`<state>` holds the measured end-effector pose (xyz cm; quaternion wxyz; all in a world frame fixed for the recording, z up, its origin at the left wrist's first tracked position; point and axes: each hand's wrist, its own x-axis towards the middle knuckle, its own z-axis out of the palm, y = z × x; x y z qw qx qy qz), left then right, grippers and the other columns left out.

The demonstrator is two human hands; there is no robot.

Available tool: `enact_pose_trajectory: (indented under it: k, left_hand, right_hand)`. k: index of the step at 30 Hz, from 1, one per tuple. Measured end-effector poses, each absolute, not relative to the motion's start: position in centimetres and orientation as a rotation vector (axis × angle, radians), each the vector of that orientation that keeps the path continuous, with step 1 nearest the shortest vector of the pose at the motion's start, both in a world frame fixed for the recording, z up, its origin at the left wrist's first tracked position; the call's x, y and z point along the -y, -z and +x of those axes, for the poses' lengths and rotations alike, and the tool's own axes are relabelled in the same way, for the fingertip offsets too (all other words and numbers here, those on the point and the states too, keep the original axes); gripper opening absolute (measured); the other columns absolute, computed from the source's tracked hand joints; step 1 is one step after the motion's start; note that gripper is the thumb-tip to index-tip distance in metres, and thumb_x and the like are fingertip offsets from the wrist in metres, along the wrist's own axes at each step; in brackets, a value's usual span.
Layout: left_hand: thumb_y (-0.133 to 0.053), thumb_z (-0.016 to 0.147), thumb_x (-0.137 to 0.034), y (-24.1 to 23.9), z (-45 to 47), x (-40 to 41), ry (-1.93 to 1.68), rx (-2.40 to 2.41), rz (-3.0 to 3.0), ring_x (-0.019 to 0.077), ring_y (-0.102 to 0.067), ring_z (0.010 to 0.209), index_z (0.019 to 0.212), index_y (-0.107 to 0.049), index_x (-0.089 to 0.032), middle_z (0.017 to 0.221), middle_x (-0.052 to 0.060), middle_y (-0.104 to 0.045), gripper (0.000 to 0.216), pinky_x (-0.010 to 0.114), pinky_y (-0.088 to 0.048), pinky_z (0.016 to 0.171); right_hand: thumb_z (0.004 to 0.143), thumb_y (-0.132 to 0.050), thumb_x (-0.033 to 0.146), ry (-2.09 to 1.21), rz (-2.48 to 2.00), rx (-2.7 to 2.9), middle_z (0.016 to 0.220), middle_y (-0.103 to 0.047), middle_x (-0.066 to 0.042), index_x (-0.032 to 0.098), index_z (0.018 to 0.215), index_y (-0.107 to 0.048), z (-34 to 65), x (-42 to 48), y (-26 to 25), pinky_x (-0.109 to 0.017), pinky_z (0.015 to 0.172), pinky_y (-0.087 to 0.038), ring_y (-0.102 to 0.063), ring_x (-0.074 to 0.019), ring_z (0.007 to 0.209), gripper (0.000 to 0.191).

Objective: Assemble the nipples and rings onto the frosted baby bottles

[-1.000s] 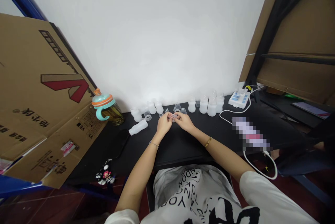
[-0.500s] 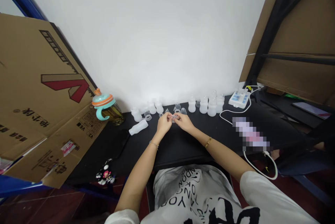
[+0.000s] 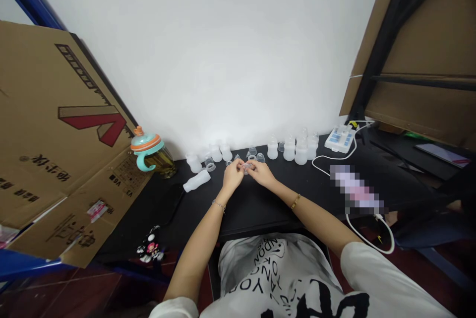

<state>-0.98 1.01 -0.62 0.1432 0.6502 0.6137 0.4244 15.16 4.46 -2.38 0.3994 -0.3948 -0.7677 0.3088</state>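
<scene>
My left hand (image 3: 233, 175) and my right hand (image 3: 262, 173) meet over the black table (image 3: 260, 204), fingers pinched together on a small clear plastic piece (image 3: 246, 165) held between them. Just beyond my fingers lie a few small clear caps (image 3: 256, 156). A white bottle (image 3: 197, 180) lies on its side to the left of my left hand. Upright white bottles (image 3: 297, 149) stand in a group at the back right, and more white bottles (image 3: 217, 152) stand at the back left.
A jar with a teal and orange lid (image 3: 150, 153) stands at the table's left, beside a large cardboard box (image 3: 55, 144). A white power strip (image 3: 339, 138) with a white cable (image 3: 368, 238) lies at the right. A black shelf frame (image 3: 386, 45) rises on the right.
</scene>
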Motion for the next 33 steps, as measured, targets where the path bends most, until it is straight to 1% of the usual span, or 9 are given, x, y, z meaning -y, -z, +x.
enact_pose_trajectory:
  k: [4,8,11,14,16,21,28,33]
  left_hand:
    - [-0.062,0.089,-0.017,0.58,-0.93,-0.99,-1.207,-1.776,1.873,0.0186,-0.069,0.078,0.094,-0.07,-0.023,0.083,0.0,-0.075,0.011,0.028,-0.049,0.075]
    - [-0.062,0.092,-0.021,0.52,-0.74,-0.83,-1.19,-1.757,1.886,0.0179,-0.07,0.078,0.101,-0.071,-0.023,0.091,0.002,-0.077,0.013,0.028,-0.049,0.076]
    - [-0.06,0.093,-0.022,0.52,-0.53,-0.67,-1.162,-1.715,1.851,0.0176,-0.07,0.07,0.105,-0.071,-0.023,0.087,0.001,-0.077,0.016,0.027,-0.049,0.073]
    - [-0.055,0.092,-0.019,0.52,-0.38,-0.61,-1.159,-1.62,1.775,0.0172,-0.068,0.058,0.104,-0.07,-0.022,0.08,0.0,-0.076,0.019,0.027,-0.05,0.067]
    - [-0.054,0.09,-0.017,0.51,-0.34,-0.63,-1.181,-1.584,1.733,0.0174,-0.068,0.056,0.103,-0.069,-0.022,0.078,0.0,-0.076,0.02,0.028,-0.05,0.066]
    - [-0.053,0.088,-0.016,0.42,-0.38,-0.7,-1.218,-1.587,1.724,0.0181,-0.07,0.057,0.102,-0.07,-0.02,0.077,0.001,-0.075,0.023,0.027,-0.051,0.065]
    - [-0.056,0.088,-0.016,0.09,-0.44,-0.59,-1.204,-1.614,1.74,0.0181,-0.07,0.056,0.1,-0.072,-0.021,0.075,0.001,-0.076,0.021,0.026,-0.05,0.063]
    - [-0.055,0.088,-0.017,0.29,-0.42,-0.58,-1.228,-1.62,1.768,0.0184,-0.07,0.056,0.101,-0.072,-0.021,0.075,0.001,-0.076,0.022,0.028,-0.051,0.067]
  right_hand:
    - [0.093,-0.063,0.031,-0.766,-1.013,1.94,0.076,-0.065,0.001,0.022,0.112,-0.075,15.19,-4.51,2.36,-0.025,0.067,-0.042,-0.06,-0.0157,0.068,0.025]
    - [0.091,-0.064,0.028,-0.742,-1.055,1.919,0.078,-0.066,0.001,0.022,0.112,-0.075,15.36,-4.55,2.2,-0.026,0.068,-0.042,-0.06,-0.0158,0.068,0.025]
    - [0.09,-0.064,0.029,-0.719,-1.07,1.899,0.078,-0.067,0.001,0.023,0.109,-0.076,15.45,-4.51,2.07,-0.026,0.067,-0.042,-0.059,-0.0162,0.068,0.023]
    - [0.09,-0.063,0.03,-0.707,-1.068,1.893,0.077,-0.065,0.002,0.024,0.107,-0.076,15.45,-4.48,2.01,-0.026,0.066,-0.041,-0.058,-0.0161,0.067,0.022]
    - [0.09,-0.062,0.03,-0.708,-1.062,1.891,0.078,-0.065,0.002,0.023,0.108,-0.076,15.42,-4.51,2.0,-0.026,0.067,-0.041,-0.058,-0.0158,0.066,0.023]
    - [0.089,-0.063,0.028,-0.73,-1.048,1.887,0.081,-0.067,0.001,0.022,0.112,-0.075,15.29,-4.63,2.02,-0.025,0.065,-0.041,-0.057,-0.015,0.065,0.027]
    - [0.089,-0.063,0.027,-0.732,-1.035,1.881,0.079,-0.067,0.002,0.022,0.11,-0.074,15.2,-4.62,2.1,-0.025,0.065,-0.041,-0.058,-0.015,0.066,0.025]
    - [0.09,-0.062,0.029,-0.757,-1.02,1.885,0.081,-0.068,0.001,0.022,0.114,-0.074,15.28,-4.53,1.95,-0.025,0.065,-0.042,-0.059,-0.0157,0.067,0.027]
